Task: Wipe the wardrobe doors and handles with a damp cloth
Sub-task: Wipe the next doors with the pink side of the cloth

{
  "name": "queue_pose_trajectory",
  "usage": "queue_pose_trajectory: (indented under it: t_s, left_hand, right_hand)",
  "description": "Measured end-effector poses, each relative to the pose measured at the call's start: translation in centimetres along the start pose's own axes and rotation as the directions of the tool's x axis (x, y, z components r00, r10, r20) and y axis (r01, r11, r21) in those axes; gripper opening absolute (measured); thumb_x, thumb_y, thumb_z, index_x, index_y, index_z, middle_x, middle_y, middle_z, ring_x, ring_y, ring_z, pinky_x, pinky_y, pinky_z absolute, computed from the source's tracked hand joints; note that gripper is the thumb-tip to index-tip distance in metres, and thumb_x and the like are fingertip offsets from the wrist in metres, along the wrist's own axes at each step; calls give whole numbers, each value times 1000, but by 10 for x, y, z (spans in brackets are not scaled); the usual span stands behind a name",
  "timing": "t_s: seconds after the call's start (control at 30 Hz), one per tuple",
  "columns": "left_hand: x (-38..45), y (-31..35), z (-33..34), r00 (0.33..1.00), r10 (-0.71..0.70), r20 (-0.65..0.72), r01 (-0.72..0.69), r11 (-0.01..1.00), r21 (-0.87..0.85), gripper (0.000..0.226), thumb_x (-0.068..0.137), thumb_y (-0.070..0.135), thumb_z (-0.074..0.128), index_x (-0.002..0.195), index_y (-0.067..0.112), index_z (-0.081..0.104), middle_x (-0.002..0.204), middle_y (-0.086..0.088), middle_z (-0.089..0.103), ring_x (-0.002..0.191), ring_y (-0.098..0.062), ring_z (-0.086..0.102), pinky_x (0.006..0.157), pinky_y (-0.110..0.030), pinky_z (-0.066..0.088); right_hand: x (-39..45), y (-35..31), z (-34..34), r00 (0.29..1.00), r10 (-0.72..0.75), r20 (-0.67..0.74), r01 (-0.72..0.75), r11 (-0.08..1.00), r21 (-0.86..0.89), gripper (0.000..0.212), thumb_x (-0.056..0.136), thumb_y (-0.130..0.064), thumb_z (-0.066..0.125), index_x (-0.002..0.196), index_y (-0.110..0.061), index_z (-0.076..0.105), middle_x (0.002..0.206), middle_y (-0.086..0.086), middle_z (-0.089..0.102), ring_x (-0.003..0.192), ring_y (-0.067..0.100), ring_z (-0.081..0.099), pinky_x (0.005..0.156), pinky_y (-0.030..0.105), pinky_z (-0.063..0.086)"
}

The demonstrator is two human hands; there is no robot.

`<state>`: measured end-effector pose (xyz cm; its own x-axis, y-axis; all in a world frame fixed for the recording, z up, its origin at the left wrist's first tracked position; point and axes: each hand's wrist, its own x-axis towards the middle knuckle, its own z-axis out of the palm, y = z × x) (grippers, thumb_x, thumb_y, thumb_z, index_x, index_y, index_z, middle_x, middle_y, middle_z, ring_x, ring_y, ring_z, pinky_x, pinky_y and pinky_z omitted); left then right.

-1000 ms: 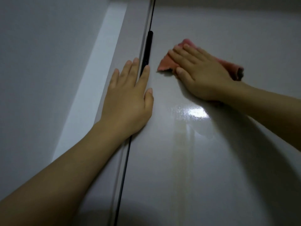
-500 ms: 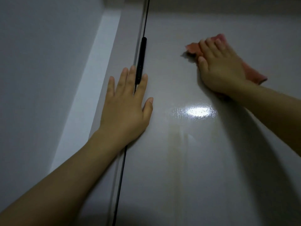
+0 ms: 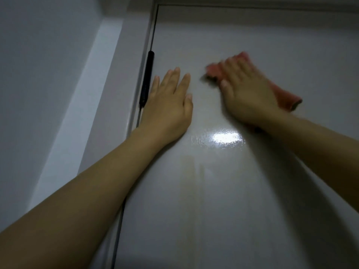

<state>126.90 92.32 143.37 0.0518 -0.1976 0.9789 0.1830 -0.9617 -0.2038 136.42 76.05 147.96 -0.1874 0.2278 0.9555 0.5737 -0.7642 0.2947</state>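
Your left hand (image 3: 168, 105) lay flat on the glossy white wardrobe door (image 3: 223, 191), fingers straight and slightly spread, holding nothing, its outer edge just beside the slim black bar handle (image 3: 146, 80) that ran upright along the door's left edge. Your right hand (image 3: 246, 96) pressed a pink folded cloth (image 3: 285, 96) against the same door, up and to the right of your left hand. Its fingers were stretched out flat over the cloth rather than curled round it, though the hand was blurred, so the fingertips were hard to make out. The cloth showed past your fingertips at the upper left and stuck out beyond the back of your hand at the lower right. A bright patch of reflected light (image 3: 226, 137) sat on the door just below and between your two hands. To the left of the handle stood a narrow white panel (image 3: 87, 105), then a plain grey wall (image 3: 42, 65).
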Motion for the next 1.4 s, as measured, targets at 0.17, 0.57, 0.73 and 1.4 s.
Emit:
queue_pose_trajectory:
  t_s: [0.17, 0.57, 0.73, 1.4]
  left_hand:
    - [1, -2, 10, 999, -23, 31, 21, 997, 76, 57, 103, 41, 17, 154, 18, 4, 162, -4, -2, 148, -15, -5, 119, -33, -9]
    - [1, 7, 6, 999, -49, -5, 49, 999, 7, 69, 91, 47, 14, 152, 16, 21, 161, -7, 13, 148, -18, 8, 118, -35, -3]
    - [9, 29, 6, 990, -132, -39, 134, 989, 54, 71, 88, 44, 15, 150, 11, 25, 159, -11, 16, 148, -20, 9, 116, -41, -11]
    - [46, 145, 40, 989, -143, 40, 140, 988, 65, 58, 100, 42, 27, 151, 15, 22, 160, -14, 11, 148, -27, 2, 118, -47, -6]
  right_hand:
    - [-20, 33, -5, 991, -134, 14, 134, 991, 8, 65, 92, -43, 10, 151, -17, 19, 158, 1, 15, 147, 15, 8, 115, 22, -5]
    - [-44, 52, -14, 983, -178, -44, 179, 984, 12, 56, 96, -30, 24, 147, -8, 32, 153, 11, 31, 144, 20, 20, 112, 14, -3]
    - [10, 98, -11, 968, 252, -3, -252, 967, -39, 61, 98, -37, 10, 152, -9, 16, 159, 10, 14, 147, 22, 9, 120, 34, 1]
    - [-72, 154, -24, 998, -60, 11, 60, 998, -20, 59, 96, -48, 11, 152, -30, 5, 159, -10, 3, 147, 9, 0, 112, 26, -4]
